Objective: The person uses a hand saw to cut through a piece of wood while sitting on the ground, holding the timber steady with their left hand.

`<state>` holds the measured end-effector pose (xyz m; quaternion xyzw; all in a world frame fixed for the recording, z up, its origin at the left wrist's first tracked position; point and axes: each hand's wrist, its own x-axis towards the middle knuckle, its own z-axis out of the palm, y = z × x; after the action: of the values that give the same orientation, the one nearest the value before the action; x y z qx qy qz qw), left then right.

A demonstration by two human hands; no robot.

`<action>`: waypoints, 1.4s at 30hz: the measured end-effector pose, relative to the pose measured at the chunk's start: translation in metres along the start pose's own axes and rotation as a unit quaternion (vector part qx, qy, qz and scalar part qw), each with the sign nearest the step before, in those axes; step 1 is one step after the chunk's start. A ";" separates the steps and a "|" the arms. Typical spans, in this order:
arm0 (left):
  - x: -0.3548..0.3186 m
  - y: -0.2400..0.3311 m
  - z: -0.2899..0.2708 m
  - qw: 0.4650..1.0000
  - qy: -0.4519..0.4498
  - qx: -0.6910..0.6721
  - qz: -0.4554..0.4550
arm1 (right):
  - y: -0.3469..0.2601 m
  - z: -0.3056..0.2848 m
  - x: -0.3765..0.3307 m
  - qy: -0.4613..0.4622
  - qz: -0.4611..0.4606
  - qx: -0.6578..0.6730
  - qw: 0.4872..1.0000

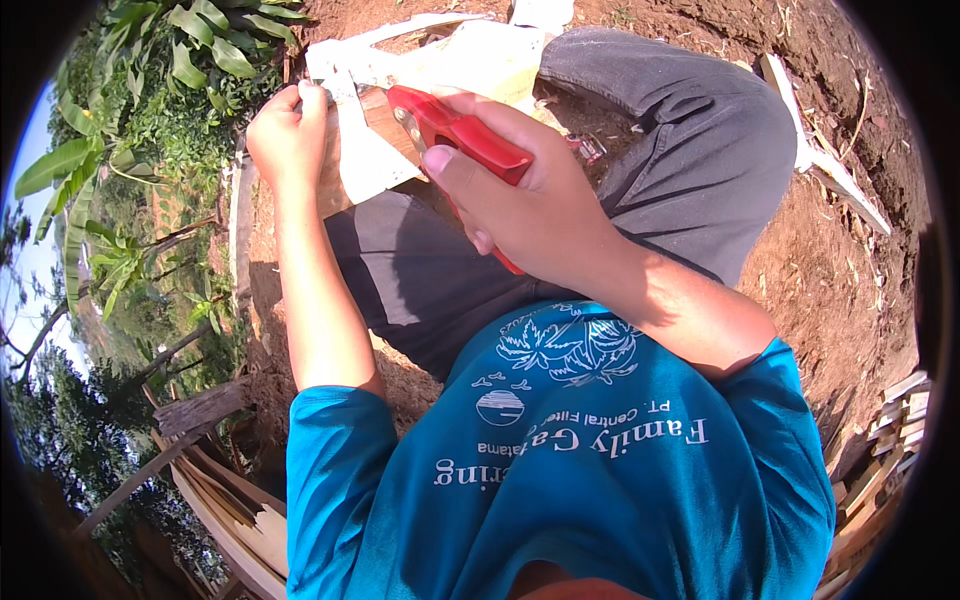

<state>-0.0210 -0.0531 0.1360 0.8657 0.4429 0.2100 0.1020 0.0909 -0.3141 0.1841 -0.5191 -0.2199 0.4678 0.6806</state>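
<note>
My right hand (530, 190) is wrapped round red-handled snips (465, 135), their head pointing up and left. Bolts show near the pivot, and the jaws are hard to make out against the bright background. My left hand (290, 135) is closed in a pinch at the left edge of a pale flat sheet (370, 155). What lies between its fingers is too small and bright to tell. Beyond both hands, a larger whitish board (490, 60) lies in front of my legs, with a brown wooden surface (385, 115) showing between the pale pieces.
My bent legs in dark grey trousers (690, 150) frame the work. Bare brown soil (800, 300) with wood scraps (830, 165) lies to the right. Stacked wood strips (895, 430) stand at lower right, and long planks (230, 500) at lower left. Green plants (130, 160) grow on the left.
</note>
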 end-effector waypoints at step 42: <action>-0.011 0.008 0.017 0.987 0.077 0.079 0.114 | -0.084 -0.019 0.283 -0.209 0.142 -0.111 0.961</action>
<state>-0.0135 -0.0669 0.1210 0.8971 0.3626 0.2511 -0.0261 0.2717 -0.0811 0.2012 -0.5082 -0.3319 0.6306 0.4837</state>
